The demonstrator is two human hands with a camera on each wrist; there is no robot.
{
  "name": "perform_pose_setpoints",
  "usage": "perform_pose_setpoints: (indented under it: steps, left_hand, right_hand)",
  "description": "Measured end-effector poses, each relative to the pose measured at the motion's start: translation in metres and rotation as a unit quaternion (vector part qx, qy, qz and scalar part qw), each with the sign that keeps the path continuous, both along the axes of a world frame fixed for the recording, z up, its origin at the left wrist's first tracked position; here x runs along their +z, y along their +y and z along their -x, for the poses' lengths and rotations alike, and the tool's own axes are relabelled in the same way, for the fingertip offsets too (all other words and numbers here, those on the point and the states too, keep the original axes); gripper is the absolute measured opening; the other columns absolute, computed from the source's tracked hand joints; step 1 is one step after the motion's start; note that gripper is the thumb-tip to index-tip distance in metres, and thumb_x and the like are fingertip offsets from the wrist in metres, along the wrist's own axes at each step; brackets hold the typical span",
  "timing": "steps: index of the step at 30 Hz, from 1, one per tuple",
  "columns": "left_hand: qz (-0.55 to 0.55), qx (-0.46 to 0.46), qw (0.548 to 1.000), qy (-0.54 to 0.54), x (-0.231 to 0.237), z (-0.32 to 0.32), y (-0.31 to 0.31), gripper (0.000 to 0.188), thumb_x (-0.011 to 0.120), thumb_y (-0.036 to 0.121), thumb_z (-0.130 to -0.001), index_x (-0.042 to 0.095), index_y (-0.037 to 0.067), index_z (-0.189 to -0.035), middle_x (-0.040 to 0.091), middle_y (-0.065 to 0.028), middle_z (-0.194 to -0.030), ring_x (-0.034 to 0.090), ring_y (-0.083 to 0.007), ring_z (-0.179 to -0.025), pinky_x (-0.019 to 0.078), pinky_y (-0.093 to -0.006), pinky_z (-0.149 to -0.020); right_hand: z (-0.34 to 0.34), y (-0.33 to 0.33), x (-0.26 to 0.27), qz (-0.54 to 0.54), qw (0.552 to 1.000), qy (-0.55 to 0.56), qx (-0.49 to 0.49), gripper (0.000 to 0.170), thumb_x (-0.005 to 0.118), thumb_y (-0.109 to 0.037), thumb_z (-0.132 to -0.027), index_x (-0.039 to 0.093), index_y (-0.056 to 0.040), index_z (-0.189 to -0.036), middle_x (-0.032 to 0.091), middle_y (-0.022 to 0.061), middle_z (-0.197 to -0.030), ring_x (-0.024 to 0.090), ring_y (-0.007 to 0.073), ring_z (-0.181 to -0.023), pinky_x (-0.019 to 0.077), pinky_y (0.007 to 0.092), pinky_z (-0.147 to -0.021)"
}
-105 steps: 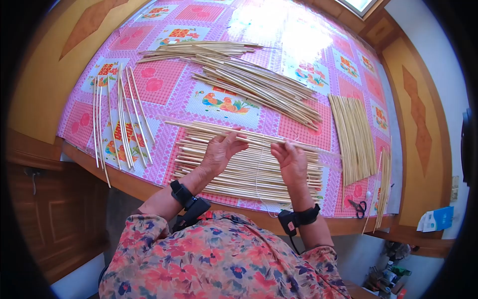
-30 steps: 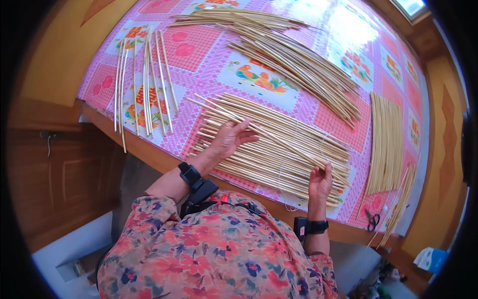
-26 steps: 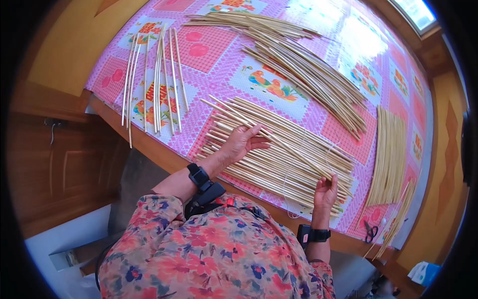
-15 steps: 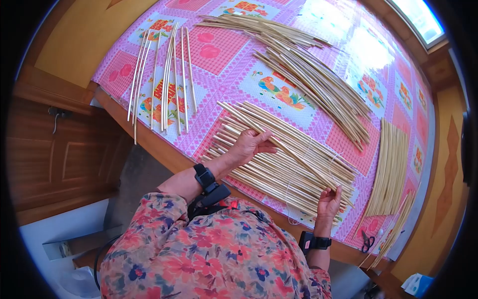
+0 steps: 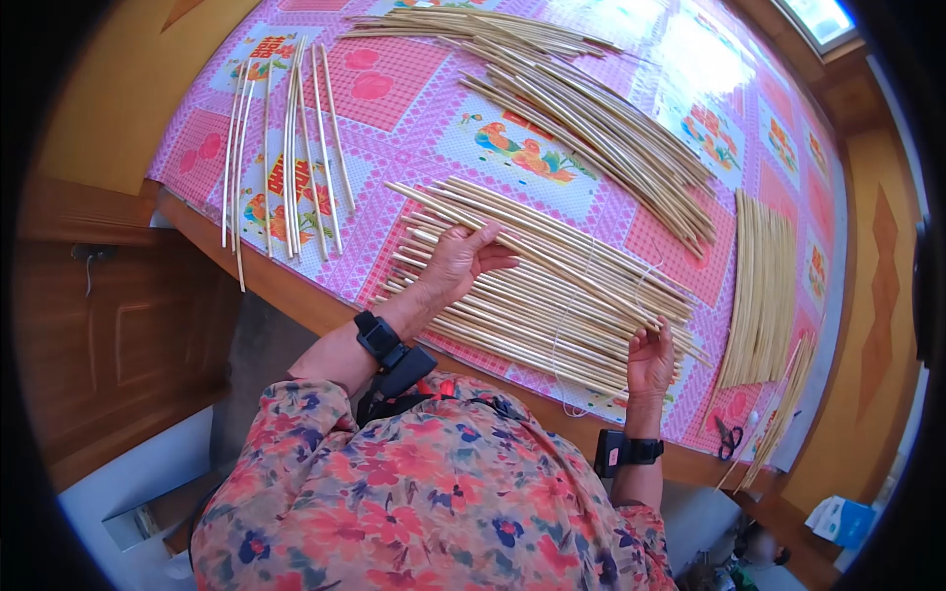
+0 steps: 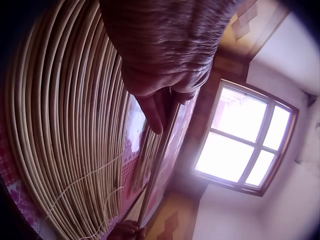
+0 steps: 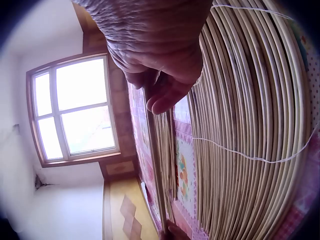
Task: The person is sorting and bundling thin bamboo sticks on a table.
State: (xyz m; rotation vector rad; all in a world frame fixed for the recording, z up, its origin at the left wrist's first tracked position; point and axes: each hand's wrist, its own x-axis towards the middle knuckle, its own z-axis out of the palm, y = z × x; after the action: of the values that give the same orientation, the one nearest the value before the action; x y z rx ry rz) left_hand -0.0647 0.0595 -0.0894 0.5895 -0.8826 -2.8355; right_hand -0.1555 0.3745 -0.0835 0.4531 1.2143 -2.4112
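My left hand pinches a long pale stalk between thumb and fingers, left of its middle. Farther along, my right hand holds the same stalk near its right end. The stalk slants over a mat of side-by-side stalks, tied across with white thread. Both wrist views show the held stalk running from one hand to the other, raised beside the mat's far edge. Some fingertips are hidden behind the hands.
Loose stalks lie in a heap at the back. Several separate stalks lie at the left. A finished-looking stalk mat, scissors and a thin bundle are at the right. The patterned tablecloth covers the table.
Since the oldest frame, my right hand has moved right and toward me along the stalk, and the hands are farther apart. The stalk now slants. Over the last second the grip stays alike while the view shifts.
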Motion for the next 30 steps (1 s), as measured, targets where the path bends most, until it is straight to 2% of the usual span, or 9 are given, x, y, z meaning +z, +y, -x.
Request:
perform_pose_setpoints:
  steps: [1, 5, 12, 23, 30]
  left_hand:
    - [0.008, 0.006, 1.000, 0.005, -0.001, -0.001, -0.001, 0.015, 0.052, 0.017, -0.085, 0.056, 0.004, -0.092, 0.062, -0.0117, -0.088, 0.062, -0.0213, -0.079, 0.0537, -0.0364, -0.071]
    - [-0.002, 0.013, 1.000, -0.011, 0.003, 0.001, -0.006, 0.015, 0.052, 0.016, -0.085, 0.057, 0.003, -0.091, 0.061, -0.0116, -0.085, 0.062, -0.0211, -0.076, 0.0537, -0.0359, -0.072]
    - [-0.014, 0.000, 1.000, -0.021, 0.011, 0.002, -0.007, 0.016, 0.051, 0.015, -0.085, 0.055, 0.002, -0.094, 0.060, -0.0149, -0.091, 0.061, -0.0223, -0.080, 0.0532, -0.0356, -0.074]
    - [-0.039, -0.066, 0.996, -0.041, -0.003, 0.012, 0.016, 0.017, 0.052, 0.013, -0.084, 0.055, 0.002, -0.097, 0.060, -0.0138, -0.096, 0.060, -0.0236, -0.086, 0.0515, -0.0363, -0.078]
    - [0.000, -0.064, 0.997, -0.032, 0.005, 0.019, 0.016, 0.016, 0.052, 0.010, -0.084, 0.055, 0.001, -0.096, 0.060, -0.0137, -0.094, 0.060, -0.0226, -0.085, 0.0519, -0.0356, -0.077]
  right_hand:
    - [0.002, 0.000, -0.001, 0.006, 1.000, -0.009, -0.002, 0.018, 0.057, -0.018, -0.081, 0.058, -0.0067, -0.095, 0.061, 0.0034, -0.081, 0.057, 0.0140, -0.066, 0.0498, 0.0238, -0.057]
    - [0.008, -0.003, -0.005, -0.019, 0.999, -0.036, -0.027, 0.015, 0.058, -0.014, -0.080, 0.058, -0.0049, -0.092, 0.060, 0.0043, -0.080, 0.059, 0.0155, -0.066, 0.0514, 0.0253, -0.056]
    - [0.010, -0.017, -0.005, -0.023, 0.998, -0.043, -0.027, 0.013, 0.057, -0.013, -0.079, 0.057, -0.0045, -0.090, 0.060, 0.0055, -0.079, 0.059, 0.0174, -0.067, 0.0524, 0.0297, -0.058]
    - [0.006, -0.040, -0.012, -0.004, 0.998, -0.059, -0.009, 0.012, 0.054, -0.010, -0.080, 0.055, -0.0036, -0.090, 0.060, 0.0067, -0.080, 0.061, 0.0225, -0.069, 0.0538, 0.0362, -0.063]
    - [0.008, -0.044, -0.007, 0.009, 0.999, -0.049, -0.009, 0.012, 0.054, -0.011, -0.081, 0.056, -0.0037, -0.090, 0.060, 0.0072, -0.079, 0.061, 0.0215, -0.070, 0.0536, 0.0354, -0.064]
